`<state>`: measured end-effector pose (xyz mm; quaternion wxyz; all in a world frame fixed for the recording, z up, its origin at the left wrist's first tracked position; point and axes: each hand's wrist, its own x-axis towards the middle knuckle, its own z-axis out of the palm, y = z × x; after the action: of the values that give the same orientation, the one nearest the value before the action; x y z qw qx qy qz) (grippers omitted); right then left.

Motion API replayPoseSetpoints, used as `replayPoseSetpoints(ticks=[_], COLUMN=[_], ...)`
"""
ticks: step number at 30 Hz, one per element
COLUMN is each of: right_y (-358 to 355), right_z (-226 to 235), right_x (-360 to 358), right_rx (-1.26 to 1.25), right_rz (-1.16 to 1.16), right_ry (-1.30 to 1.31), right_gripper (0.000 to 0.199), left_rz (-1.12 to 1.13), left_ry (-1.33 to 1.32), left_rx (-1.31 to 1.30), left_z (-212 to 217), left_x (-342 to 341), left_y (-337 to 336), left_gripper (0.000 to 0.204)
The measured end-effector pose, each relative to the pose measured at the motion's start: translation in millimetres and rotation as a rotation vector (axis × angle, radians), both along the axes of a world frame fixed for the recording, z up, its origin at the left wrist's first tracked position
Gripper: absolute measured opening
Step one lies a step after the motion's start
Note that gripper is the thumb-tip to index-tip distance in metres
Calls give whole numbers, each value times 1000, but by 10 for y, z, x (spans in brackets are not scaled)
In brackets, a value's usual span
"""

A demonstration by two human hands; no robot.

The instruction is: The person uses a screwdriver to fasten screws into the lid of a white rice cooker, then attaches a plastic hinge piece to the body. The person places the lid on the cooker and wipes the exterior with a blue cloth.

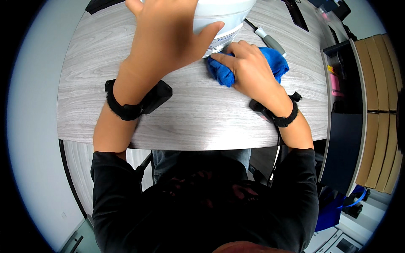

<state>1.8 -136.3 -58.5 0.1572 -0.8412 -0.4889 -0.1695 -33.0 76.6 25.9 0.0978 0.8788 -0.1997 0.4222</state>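
A rounded white vessel (221, 21) with printed lettering on its lower side stands on the table at the top edge, its upper part cut off. My left hand (168, 38) is raised in front of its left side, thumb spread out across the white wall. The other fingers run mostly out of view, so their contact is hidden. At the vessel's base, my right hand (253, 67) grips a crumpled blue cloth (274, 61), fingers curled over it. The cloth presses on the tabletop and bunches out on both sides of the hand.
On the wood-grain table (190, 122), a grey-and-white handled tool (272, 42) with a thin black shaft lies behind the cloth. A dark flat object (296, 16) is farther back. To the right stand a dark shelf unit (346, 130) and stacked cardboard boxes (377, 143).
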Motion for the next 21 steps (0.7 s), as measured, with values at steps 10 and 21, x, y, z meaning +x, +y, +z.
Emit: replayPoseSetpoints(ticks=[10,21], right_y=[0,-364], right_z=[50,470], right_x=[-1,232], right_rx=[-13,230], right_rz=[-14,-114], right_ry=[-24,64], right_gripper=[42,54], left_rz=[16,-123], left_ry=[73,-2], left_rx=[41,-19], left_z=[-41,1], left_x=[-43,27], left_y=[-86,14], left_gripper=[66,58])
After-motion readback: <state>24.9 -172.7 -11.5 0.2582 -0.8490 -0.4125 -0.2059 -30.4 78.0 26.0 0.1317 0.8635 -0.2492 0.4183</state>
